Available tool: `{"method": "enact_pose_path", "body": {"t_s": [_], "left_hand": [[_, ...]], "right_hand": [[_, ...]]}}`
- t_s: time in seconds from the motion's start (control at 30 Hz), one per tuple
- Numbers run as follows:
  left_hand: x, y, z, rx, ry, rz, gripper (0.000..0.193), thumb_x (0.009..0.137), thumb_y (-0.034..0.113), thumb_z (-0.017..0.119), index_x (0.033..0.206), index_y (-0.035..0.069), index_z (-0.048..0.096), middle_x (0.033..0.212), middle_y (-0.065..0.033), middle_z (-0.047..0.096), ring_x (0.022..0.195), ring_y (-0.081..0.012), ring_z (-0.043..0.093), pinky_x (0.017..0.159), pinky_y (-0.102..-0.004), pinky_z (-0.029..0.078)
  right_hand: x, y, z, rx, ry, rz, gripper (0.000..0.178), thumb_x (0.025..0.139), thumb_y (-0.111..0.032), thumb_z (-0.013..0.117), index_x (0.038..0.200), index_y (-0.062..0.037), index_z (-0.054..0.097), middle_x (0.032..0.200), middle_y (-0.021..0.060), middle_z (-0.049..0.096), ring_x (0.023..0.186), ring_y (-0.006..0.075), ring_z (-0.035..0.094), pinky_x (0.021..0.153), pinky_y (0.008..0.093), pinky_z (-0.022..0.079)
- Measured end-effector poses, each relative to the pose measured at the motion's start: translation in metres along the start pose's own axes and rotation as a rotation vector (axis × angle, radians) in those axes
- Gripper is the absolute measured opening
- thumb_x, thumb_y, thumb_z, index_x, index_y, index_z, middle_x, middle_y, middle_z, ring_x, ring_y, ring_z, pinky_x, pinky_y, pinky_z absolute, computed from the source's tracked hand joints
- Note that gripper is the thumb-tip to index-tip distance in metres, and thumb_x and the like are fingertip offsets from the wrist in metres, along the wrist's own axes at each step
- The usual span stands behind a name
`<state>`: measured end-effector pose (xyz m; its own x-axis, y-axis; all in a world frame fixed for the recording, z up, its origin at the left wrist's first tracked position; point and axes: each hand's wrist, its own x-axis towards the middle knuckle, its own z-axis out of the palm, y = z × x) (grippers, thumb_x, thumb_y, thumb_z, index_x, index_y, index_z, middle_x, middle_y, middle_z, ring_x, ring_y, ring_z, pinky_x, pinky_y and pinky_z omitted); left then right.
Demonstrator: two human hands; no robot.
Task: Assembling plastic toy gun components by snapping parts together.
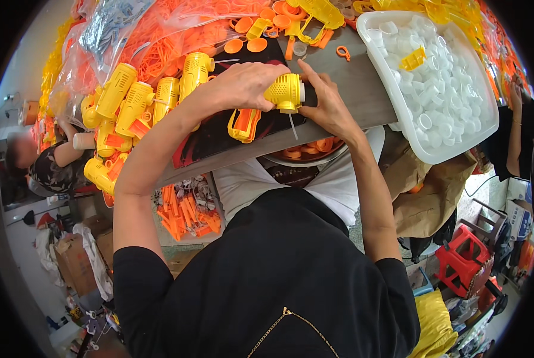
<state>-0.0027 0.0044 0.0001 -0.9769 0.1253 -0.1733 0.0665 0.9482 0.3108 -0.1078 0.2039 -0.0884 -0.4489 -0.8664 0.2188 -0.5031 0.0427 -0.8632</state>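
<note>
Above the front part of the table, my left hand (243, 85) grips a yellow plastic toy housing (283, 93) with a vented, rounded barrel. A white cap (302, 92) sits at the housing's right end, and a thin pale strip hangs below it. My right hand (331, 108) is curled around that capped end, thumb and fingers on either side. Below my left hand lies a yellow and orange part (243, 125) on a dark mat (210, 143). To the left, several similar yellow housings (134, 107) are heaped together.
A white tub (392, 89) full of small white caps stands at the right. Orange plastic parts (177, 36) pile up at the back. Under the table edge sits a bowl of orange pieces (311, 149). A red stool (465, 259) is at the right; another person (58, 158) is at the left.
</note>
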Motion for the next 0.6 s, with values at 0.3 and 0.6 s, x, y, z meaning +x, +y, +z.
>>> {"method": "enact_pose_path", "body": {"t_s": [0.3,0.6], "left_hand": [[0.0001,0.0051,0.0014,0.017,-0.118,-0.033,0.072,0.073,0.021,0.074,0.138,0.007,0.047,0.117,-0.0209,0.064,0.112,-0.0378,0.062,0.094,-0.0464,0.051],[-0.0038,0.0095,-0.0006,0.013,-0.040,0.010,0.073,0.075,0.020,0.075,0.139,0.004,0.045,0.125,-0.0216,0.061,0.118,-0.0379,0.059,0.098,-0.0450,0.050]], "right_hand": [[0.0011,0.0034,0.0028,-0.021,0.020,-0.012,0.096,0.069,0.003,0.073,0.156,-0.0120,0.034,0.128,0.0120,0.063,0.121,0.0316,0.051,0.113,0.0447,0.033],[0.0007,0.0050,0.0049,-0.031,0.026,-0.028,0.093,0.070,0.001,0.072,0.155,-0.0128,0.036,0.127,0.0118,0.063,0.118,0.0299,0.052,0.112,0.0449,0.033]]}}
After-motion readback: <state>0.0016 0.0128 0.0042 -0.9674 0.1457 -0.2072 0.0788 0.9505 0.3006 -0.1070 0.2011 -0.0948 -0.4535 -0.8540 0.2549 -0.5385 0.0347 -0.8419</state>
